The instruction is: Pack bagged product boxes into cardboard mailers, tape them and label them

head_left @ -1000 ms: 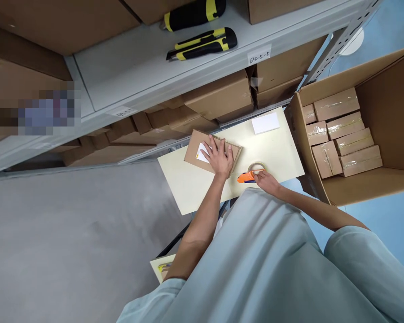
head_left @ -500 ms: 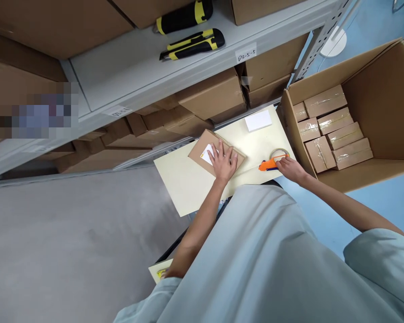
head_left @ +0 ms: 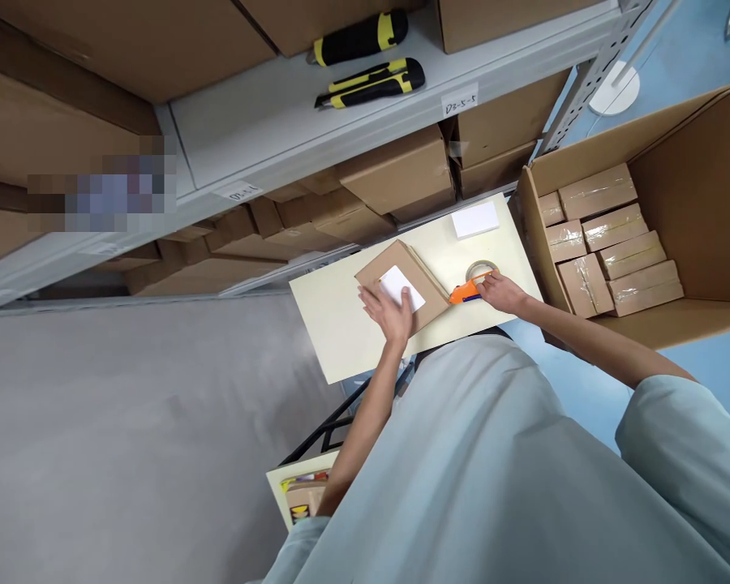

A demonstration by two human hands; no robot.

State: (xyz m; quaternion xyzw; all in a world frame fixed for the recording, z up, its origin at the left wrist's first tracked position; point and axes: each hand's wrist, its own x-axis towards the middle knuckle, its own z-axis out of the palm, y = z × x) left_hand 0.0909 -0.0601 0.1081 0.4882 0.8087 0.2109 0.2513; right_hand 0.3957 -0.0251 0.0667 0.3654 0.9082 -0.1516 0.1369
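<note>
Cream table (head_left: 319,312), box (head_left: 419,278) on it. I see left hand (head_left: 394,319) on box, thumb splayed from fingers; right hand (head_left: 502,292) fingers curled round dispenser (head_left: 464,292), by box corner. Weak left press could let box skid.

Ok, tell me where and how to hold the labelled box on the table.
Probably best at its left part, with the left hand coming from the near left, palm down. The box lies flat, so its broad top suits a pressing palm. The tape dispenser in the right hand is close by its right-hand corner, so that side looks poorer.
</note>
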